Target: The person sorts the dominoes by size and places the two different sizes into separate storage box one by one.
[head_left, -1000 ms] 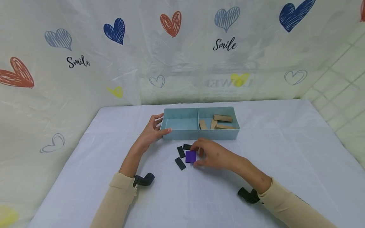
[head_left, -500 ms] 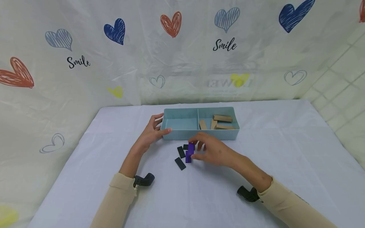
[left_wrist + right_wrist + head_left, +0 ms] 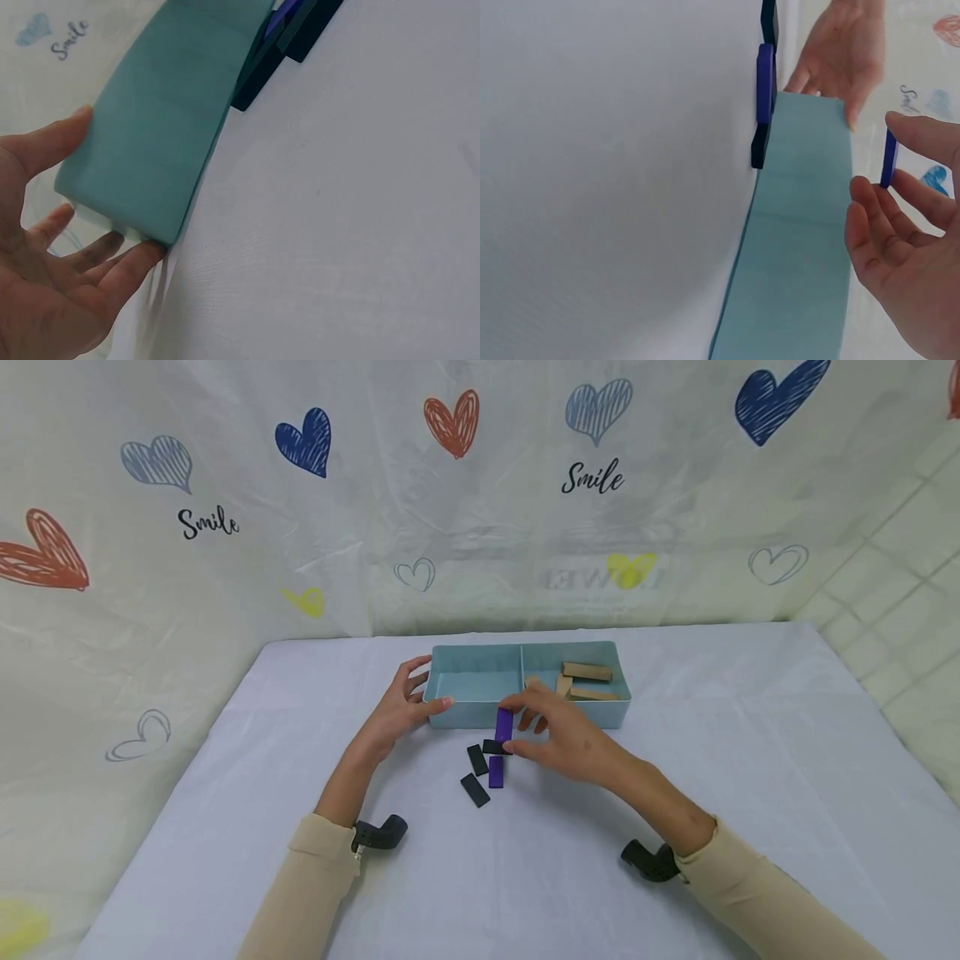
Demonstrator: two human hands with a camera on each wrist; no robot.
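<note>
My right hand (image 3: 562,731) pinches a flat purple block (image 3: 504,724) between thumb and fingers, raised off the table before the box's front wall. In the right wrist view that block (image 3: 889,159) is seen edge-on. A light blue two-compartment box (image 3: 480,714) stands at the middle of the table. My left hand (image 3: 396,706) grips its left end, thumb over the front rim and fingers at the end wall. On the cloth lie another purple block (image 3: 496,772) and black blocks (image 3: 477,760), one of them partly behind my right thumb.
Several wooden blocks (image 3: 587,672) lie in the box's right compartment; the left one shows its bare floor (image 3: 476,677). A white cloth (image 3: 712,718) covers the table. Behind it hangs a sheet (image 3: 510,527) printed with hearts.
My right hand has lifted one purple block away from the other and carried it forward, up to the front of the box. My left hand has stayed on the box.
</note>
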